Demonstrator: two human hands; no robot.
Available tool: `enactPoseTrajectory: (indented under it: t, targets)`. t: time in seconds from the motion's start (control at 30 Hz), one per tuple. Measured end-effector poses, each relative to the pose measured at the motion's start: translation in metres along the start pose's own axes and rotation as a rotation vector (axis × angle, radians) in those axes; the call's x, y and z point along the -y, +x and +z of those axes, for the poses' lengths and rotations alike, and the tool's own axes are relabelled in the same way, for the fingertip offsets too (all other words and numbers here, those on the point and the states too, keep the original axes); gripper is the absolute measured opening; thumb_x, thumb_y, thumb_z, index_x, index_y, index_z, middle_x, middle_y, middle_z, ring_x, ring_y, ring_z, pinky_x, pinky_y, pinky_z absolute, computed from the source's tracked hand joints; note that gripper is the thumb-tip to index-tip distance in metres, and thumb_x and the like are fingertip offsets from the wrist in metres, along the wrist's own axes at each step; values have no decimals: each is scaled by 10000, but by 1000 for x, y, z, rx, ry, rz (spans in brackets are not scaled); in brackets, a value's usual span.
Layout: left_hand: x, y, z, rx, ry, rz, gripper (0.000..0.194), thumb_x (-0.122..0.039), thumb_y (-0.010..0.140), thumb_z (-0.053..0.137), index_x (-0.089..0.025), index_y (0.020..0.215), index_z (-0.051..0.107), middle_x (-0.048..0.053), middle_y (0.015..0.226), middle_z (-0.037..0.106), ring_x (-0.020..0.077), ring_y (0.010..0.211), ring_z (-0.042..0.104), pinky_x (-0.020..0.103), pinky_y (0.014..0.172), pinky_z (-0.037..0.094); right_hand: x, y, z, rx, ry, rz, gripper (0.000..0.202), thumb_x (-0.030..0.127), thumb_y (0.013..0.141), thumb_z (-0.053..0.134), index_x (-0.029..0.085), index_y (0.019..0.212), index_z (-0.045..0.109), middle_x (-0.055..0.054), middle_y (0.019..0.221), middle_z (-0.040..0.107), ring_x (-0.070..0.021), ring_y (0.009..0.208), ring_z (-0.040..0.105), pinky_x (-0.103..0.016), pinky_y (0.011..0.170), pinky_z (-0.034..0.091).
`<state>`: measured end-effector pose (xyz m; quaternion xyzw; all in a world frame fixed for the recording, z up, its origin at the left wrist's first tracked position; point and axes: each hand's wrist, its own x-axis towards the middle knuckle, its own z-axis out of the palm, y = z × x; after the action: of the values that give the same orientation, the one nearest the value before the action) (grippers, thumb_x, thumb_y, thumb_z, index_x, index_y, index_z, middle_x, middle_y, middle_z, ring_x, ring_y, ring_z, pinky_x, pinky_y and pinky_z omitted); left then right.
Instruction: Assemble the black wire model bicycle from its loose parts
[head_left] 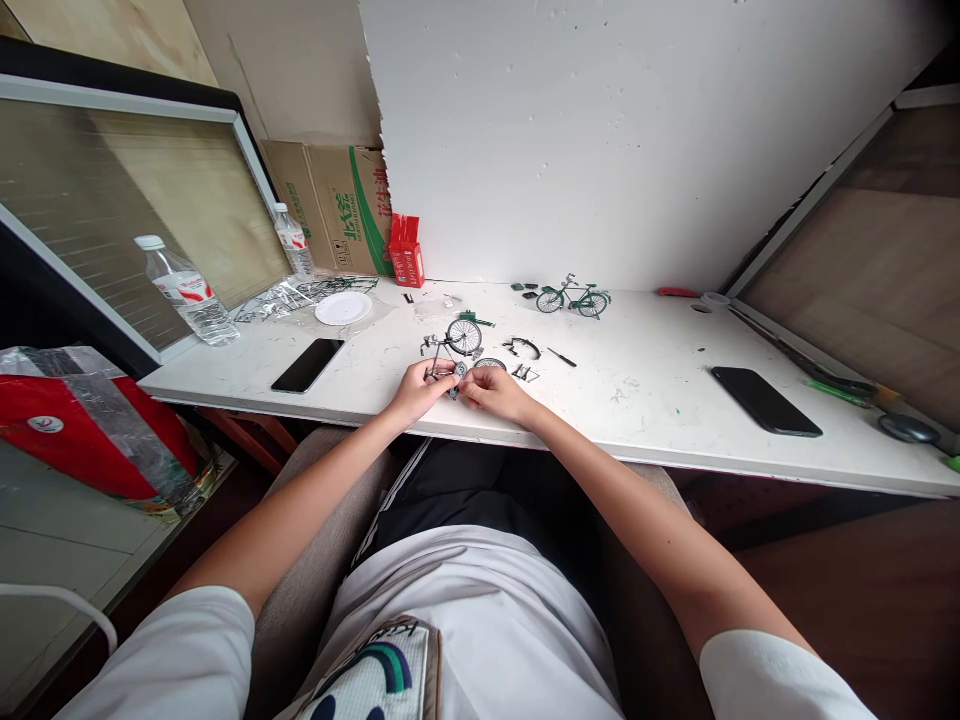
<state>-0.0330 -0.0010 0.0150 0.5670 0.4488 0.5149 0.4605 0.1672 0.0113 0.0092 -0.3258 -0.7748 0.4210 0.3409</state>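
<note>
Near the table's front edge, my left hand (420,392) is closed round the dark frame of a miniature bicycle (433,345). My right hand (496,392) meets it from the other side, thumb and fingers pinched at the small round chainwheel part (460,370); whatever lies inside that pinch is hidden. Just beyond the hands lies a spoked wheel (464,337) with a green piece beside it. A second wheel (491,363) shows partly behind my right hand. To the right are a curved black mudguard-like part (525,347), a small rack-like piece (525,373) and a thin black tool (561,357).
An assembled green model bicycle (574,297) stands at the back. Phones lie left (308,364) and right (765,400). A white plate (343,308), loose part frames (281,297), water bottles (187,290) and a red box (407,250) occupy the back left. A mouse (908,428) sits far right.
</note>
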Motion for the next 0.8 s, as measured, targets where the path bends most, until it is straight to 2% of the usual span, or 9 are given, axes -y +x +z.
enactPoseTrajectory:
  t: [0.43, 0.8]
  targets:
    - [3, 1, -1, 6, 19, 16, 450, -372, 684, 877, -128, 1040, 749, 144, 1118, 780, 208, 846, 720, 344, 775, 594, 1, 0, 1, -5, -16, 2, 272, 317, 947, 562, 182, 718, 617, 5, 667, 620, -125, 612, 487, -267, 653, 401]
    - [2, 0, -1, 6, 27, 15, 428, -364, 693, 870, -128, 1030, 752, 138, 1084, 785, 223, 865, 728, 349, 783, 600, 1, 0, 1, -4, -12, -3, 279, 347, 952, 573, 184, 729, 614, 9, 657, 616, -125, 606, 489, -269, 650, 399]
